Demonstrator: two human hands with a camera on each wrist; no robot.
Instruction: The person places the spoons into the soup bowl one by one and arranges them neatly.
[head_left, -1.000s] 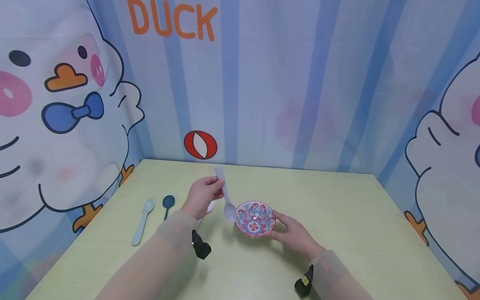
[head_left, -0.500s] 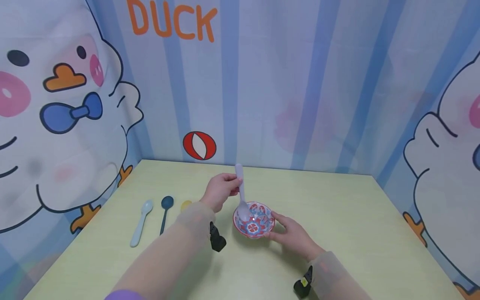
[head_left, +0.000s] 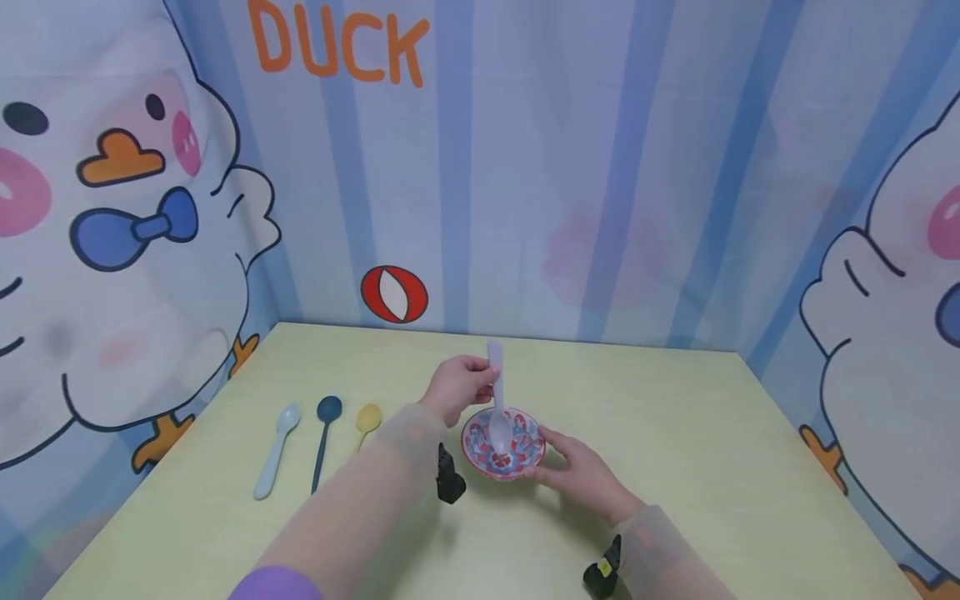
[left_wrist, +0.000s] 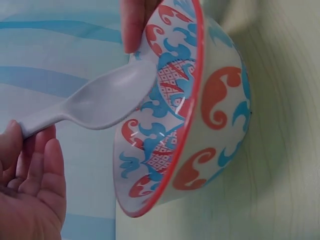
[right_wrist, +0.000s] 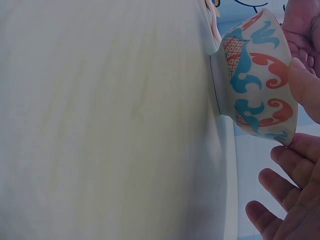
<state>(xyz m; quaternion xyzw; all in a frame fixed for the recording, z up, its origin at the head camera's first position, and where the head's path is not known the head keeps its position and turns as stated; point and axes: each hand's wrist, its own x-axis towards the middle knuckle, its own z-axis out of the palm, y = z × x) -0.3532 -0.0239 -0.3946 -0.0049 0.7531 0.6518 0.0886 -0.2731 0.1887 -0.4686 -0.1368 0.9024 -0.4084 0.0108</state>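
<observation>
My left hand (head_left: pixel 459 387) pinches the handle of a pale lilac spoon (head_left: pixel 500 433) between thumb and fingers. The spoon's scoop points down inside a small bowl (head_left: pixel 476 452) patterned in red and blue with a red rim. In the left wrist view, the spoon (left_wrist: pixel 112 95) slants over the bowl's rim, its tip overlapping the patterned inner wall (left_wrist: pixel 170 80). My right hand (head_left: pixel 585 475) holds the bowl's right side, thumb and index finger at the rim. The right wrist view has the bowl (right_wrist: pixel 255 75) standing on its foot, with the other fingers (right_wrist: pixel 280 187) spread apart.
Left of my left forearm lie a light blue spoon (head_left: pixel 277 454), a dark blue spoon (head_left: pixel 324 437) and a yellow spoon (head_left: pixel 367 418), its handle partly hidden by the sleeve. The pale yellow table (head_left: pixel 675 433) meets a duck-printed curtain (head_left: pixel 547 150) behind and at both sides.
My left hand has carried the lilac spoon rightward, from beside the bowl to inside it. The yellow spoon has come into sight; a pinkish piece beside the left hand is now hidden. The right hand stays.
</observation>
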